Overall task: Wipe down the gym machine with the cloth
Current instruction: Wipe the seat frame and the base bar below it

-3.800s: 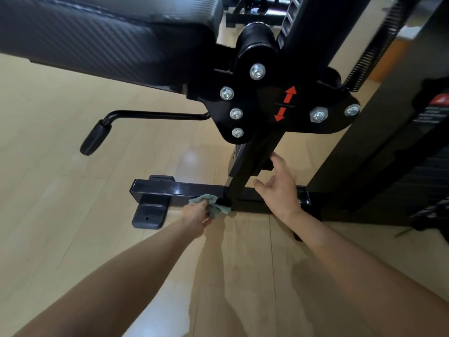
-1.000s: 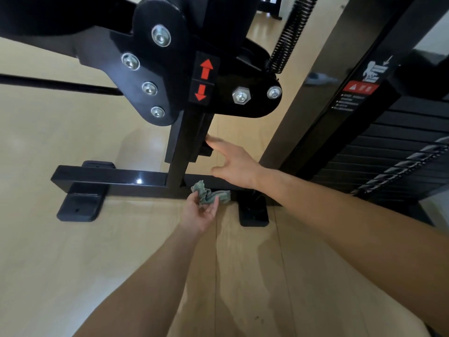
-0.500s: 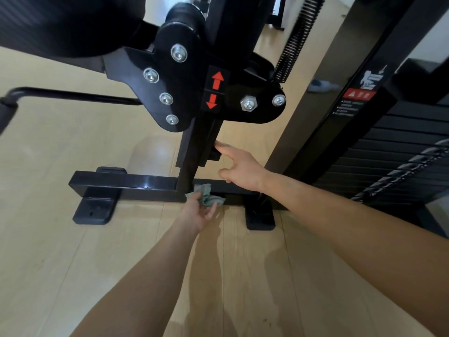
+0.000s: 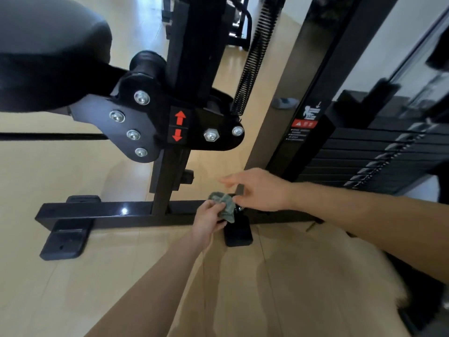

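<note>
Two hands low at the base bar [image 4: 109,212] of the gym machine [image 4: 194,45]. Left hand [image 4: 207,220] clenched round the cloth [image 4: 224,205]: grey-green, crumpled, bunched against the bar's top face, right of where the upright post [image 4: 162,190] meets the bar. Right hand [image 4: 260,190] released, holding nothing, fingers loosely stretched toward the cloth, just above the bar. It's motion-blurred, so can't tell if a fingertip touches cloth or bar. Cloth and left hand cover that stretch of the bar; a shiny bolt [image 4: 240,209] peeks out just beside the cloth, its mounting hidden. Right forearm blocks the bar's far right end. Two black pads sit under the bar: small foot pad [image 4: 238,233] directly below the cloth, large foot pad [image 4: 65,239] near the bar's left end. Above the bar, on the post: black pivot plate [image 4: 145,122] with silver bolt heads [image 4: 141,97] and a red up/down arrow label [image 4: 179,126]. Seat pad [image 4: 43,52] high above the bar's left end, cut off by the frame edge; thin rod [image 4: 48,136], also above that end, runs out of frame. Coil spring [image 4: 252,57] rises above the bar's middle, top cut off. Behind the bar's right end: weight stack [image 4: 364,152], blurred, and a column with a warning sticker [image 4: 302,124], text unreadable. Pale wood floor [image 4: 73,288] in front of the bar; fuzzy pale patch [image 4: 364,259] on it toward the bar's right end, can't make out what it is.
</note>
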Tool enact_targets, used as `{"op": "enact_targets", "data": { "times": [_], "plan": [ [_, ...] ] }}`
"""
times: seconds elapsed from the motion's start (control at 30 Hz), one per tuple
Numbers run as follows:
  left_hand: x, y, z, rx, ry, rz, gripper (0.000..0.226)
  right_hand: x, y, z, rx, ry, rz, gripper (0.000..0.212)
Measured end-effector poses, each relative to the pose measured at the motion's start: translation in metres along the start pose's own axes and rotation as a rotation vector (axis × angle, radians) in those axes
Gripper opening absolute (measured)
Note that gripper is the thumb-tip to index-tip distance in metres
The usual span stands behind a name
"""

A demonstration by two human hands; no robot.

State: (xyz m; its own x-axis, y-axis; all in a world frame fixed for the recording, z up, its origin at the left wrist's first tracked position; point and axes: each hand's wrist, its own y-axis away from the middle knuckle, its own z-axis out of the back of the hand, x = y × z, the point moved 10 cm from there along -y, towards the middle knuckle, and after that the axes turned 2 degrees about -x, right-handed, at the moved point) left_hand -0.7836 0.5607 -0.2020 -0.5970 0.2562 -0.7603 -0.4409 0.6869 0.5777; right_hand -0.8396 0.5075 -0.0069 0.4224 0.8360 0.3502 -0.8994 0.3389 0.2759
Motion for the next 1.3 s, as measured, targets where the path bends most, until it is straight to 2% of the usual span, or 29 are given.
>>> {"op": "enact_targets", "data": {
  "times": [0.1,0.17,0.27,0.4,0.5,0.57,0.63,0.77,0.9,0.97,1.03,1.2,1.3],
  "plan": [
    [-0.005,0.002,-0.039,0.069,-0.044,-0.012,0.019,-0.023,0.044,0.003,-0.060,-0.068,-0.087,0.044],
    [-0.010,0.003,-0.056,0.051,-0.078,-0.065,0.019,-0.047,0.065,0.002,-0.139,-0.102,-0.186,0.046],
    [-0.031,0.015,-0.068,-0.027,-0.200,-0.278,0.012,-0.079,0.085,0.002,-0.273,-0.210,-0.316,0.045],
    [-0.077,0.048,-0.084,-0.029,-0.208,-0.536,0.013,-0.092,0.092,0.019,-0.501,-0.432,-0.361,0.044],
    [-0.110,0.083,-0.099,0.030,-0.201,-0.716,0.020,-0.087,0.096,0.044,-0.704,-0.634,-0.321,0.044],
    [-0.130,0.108,-0.106,0.067,-0.203,-0.834,0.014,-0.077,0.097,0.059,-0.789,-0.718,-0.260,0.043],
    [-0.150,0.131,-0.112,0.099,-0.186,-0.937,0.017,-0.062,0.099,0.073,-0.871,-0.723,-0.191,0.041],
    [-0.180,0.161,-0.125,0.088,-0.218,-1.118,0.035,-0.047,0.105,0.101,-1.028,-0.669,-0.092,0.029],
    [-0.189,0.167,-0.132,0.040,-0.147,-1.116,0.021,-0.054,0.111,0.125,-1.094,-0.670,-0.080,0.020],
    [-0.192,0.166,-0.132,-0.022,-0.110,-1.091,0.026,-0.064,0.119,0.133,-1.142,-0.734,-0.094,0.020],
    [-0.198,0.170,-0.135,-0.070,-0.150,-1.143,0.033,-0.071,0.126,0.140,-1.191,-0.777,-0.102,0.023],
    [-0.215,0.177,-0.147,-0.065,-0.179,-1.192,0.039,-0.063,0.148,0.168,-1.413,-0.564,-0.127,0.028],
    [-0.229,0.189,-0.156,-0.086,-0.145,-1.239,0.046,-0.056,0.155,0.179,-1.481,-0.587,-0.124,0.031]
  ]
}}
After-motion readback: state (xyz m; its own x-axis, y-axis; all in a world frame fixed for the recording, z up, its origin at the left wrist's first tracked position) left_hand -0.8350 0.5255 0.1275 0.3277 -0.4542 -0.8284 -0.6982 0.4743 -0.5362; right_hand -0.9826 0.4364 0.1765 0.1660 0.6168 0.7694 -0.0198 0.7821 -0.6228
